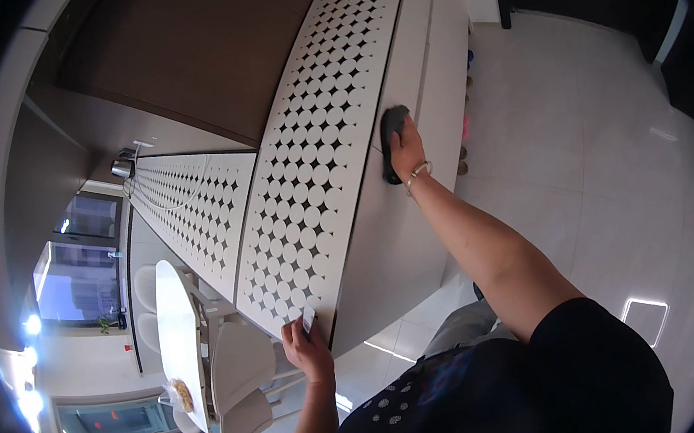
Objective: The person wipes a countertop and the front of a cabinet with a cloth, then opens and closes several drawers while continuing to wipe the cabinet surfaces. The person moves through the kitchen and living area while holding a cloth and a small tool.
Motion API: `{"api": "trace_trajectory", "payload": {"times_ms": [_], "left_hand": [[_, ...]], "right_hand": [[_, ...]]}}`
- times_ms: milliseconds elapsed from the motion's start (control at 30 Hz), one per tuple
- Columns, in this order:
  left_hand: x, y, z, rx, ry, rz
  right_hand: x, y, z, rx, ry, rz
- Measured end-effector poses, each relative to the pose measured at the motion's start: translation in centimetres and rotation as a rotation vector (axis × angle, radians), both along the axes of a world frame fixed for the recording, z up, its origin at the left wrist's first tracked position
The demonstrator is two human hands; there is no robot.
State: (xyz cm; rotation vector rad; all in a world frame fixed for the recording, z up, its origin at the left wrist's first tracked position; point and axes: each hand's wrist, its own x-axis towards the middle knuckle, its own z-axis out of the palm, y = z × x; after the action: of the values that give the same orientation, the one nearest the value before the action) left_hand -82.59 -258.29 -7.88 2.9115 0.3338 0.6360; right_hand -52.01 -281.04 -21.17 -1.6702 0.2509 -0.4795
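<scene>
My right hand [408, 150] is closed on a dark, blurred object [390, 132], possibly a cloth or a pad. It lies against the pale front of a cabinet [386, 231], just below the countertop edge. At the near corner of the cabinet's top, my left hand [310, 350] grips a small flat object with a light face [309, 317]; what it is cannot be made out. A white mat with a black diamond pattern [309, 157] covers the countertop beside both hands.
Brown cabinet panels [196, 48] rise behind the mat. A white table [177, 336] with chairs [245, 360] stands past the corner, bearing a bag of food [182, 395]. A metal kettle [121, 168] sits at the far end. Shoes [463, 166] show under the cabinet, beside the tiled floor [535, 133].
</scene>
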Motion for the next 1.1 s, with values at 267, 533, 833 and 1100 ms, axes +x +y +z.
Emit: {"api": "trace_trajectory", "payload": {"times_ms": [267, 533, 833, 1100], "left_hand": [[0.1, -0.1, 0.3, -0.047, -0.018, -0.026], [0.0, 0.1, 0.1, -0.054, -0.071, -0.023], [0.4, -1.4, 1.4, 0.004, 0.019, 0.078], [0.1, -6.4, 2.0, -0.013, -0.001, 0.495]], "right_hand": [[-15.4, 4.5, -3.8, -0.064, 0.085, 0.242], [-5.1, -7.0, 4.9, 0.263, -0.068, -0.051], [-0.6, -1.8, 17.0, -1.097, -0.688, 0.923], [15.1, -6.4, 12.9, -1.236, -0.603, 0.807]]}}
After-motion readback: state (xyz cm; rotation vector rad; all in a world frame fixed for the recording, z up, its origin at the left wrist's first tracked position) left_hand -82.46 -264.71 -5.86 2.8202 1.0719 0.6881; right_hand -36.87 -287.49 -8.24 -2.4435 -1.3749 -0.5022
